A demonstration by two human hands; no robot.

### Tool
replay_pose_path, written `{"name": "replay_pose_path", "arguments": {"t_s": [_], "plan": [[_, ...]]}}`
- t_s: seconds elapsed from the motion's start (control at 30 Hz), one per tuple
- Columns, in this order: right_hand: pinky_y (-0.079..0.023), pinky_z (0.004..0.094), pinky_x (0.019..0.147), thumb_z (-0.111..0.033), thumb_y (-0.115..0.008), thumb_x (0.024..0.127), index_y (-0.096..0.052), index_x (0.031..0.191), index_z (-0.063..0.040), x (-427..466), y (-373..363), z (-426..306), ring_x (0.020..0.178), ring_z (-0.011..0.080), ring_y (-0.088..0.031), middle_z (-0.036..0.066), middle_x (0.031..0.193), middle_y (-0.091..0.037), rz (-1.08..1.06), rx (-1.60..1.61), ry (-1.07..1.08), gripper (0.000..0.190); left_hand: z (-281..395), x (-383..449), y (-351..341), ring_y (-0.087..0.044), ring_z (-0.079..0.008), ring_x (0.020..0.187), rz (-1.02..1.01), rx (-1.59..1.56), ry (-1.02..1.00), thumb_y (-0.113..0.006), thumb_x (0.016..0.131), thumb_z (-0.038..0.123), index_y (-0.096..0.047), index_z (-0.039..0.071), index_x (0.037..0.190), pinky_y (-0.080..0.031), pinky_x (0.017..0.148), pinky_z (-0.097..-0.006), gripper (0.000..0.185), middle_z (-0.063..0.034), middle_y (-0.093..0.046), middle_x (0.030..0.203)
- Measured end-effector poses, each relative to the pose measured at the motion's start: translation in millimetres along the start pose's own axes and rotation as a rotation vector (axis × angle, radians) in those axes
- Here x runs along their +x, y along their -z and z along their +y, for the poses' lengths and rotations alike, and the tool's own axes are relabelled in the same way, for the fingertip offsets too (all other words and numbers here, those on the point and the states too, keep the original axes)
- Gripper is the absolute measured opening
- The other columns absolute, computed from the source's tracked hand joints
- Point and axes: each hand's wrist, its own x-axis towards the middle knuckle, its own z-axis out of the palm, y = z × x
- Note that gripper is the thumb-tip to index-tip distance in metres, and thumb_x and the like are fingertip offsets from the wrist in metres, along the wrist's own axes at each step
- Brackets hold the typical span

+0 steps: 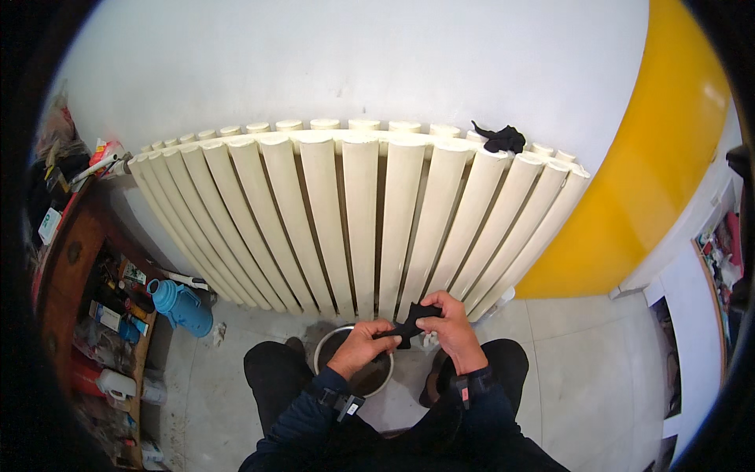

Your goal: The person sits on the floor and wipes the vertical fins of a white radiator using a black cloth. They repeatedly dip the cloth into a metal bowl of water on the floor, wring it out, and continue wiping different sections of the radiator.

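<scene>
A piece of black cloth (409, 325) is stretched between my two hands, in front of the foot of a cream radiator (360, 224). My left hand (364, 348) pinches its left end between thumb and fingers, and my right hand (451, 333) grips the right end. Below my left hand, on the floor between my knees, stands a round metal basin (389, 377) with dark liquid in it; my left hand and forearm hide part of it. Another crumpled black cloth (505, 140) lies on top of the radiator at the right.
A blue thermos flask (181, 308) stands on the floor at the left, beside a wooden shelf unit (74, 253) crowded with bottles, boxes and bags. A yellow panel (619, 194) covers the wall at the right. A white cabinet (696, 330) stands at the far right.
</scene>
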Motion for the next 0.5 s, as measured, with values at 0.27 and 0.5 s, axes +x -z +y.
{"name": "replay_pose_path", "arguments": {"t_s": [0.27, 0.5], "plan": [[-0.054, 0.0278, 0.065, 0.004, -0.081, 0.088, -0.071, 0.095, -0.002, -5, -4, -35, 0.073, 0.0116, -0.067, 0.003, 0.088, -0.072, 0.029, -0.379, 0.013, 0.014, 30, -4, -15, -0.072, -0.016, 0.073, -0.062, -0.539, 0.027, -0.075, 0.101, 0.004, -0.064, 0.003, 0.108, -0.054, 0.061, -0.0285, 0.013, -0.0058, -0.072, 0.09], [-0.053, 0.0388, 0.07, -0.004, -0.08, 0.089, -0.068, 0.099, 0.0, 18, -18, -155, 0.078, 0.032, -0.07, 0.018, 0.086, -0.068, -0.085, -0.894, 0.613, 0.016, 98, 26, -22, -0.065, -0.0121, 0.064, 0.149, -0.357, -0.265, -0.074, 0.102, 0.004, -0.058, 0.005, 0.114, -0.051, 0.056, -0.0269, 0.02, -0.0052, -0.07, 0.087]]}}
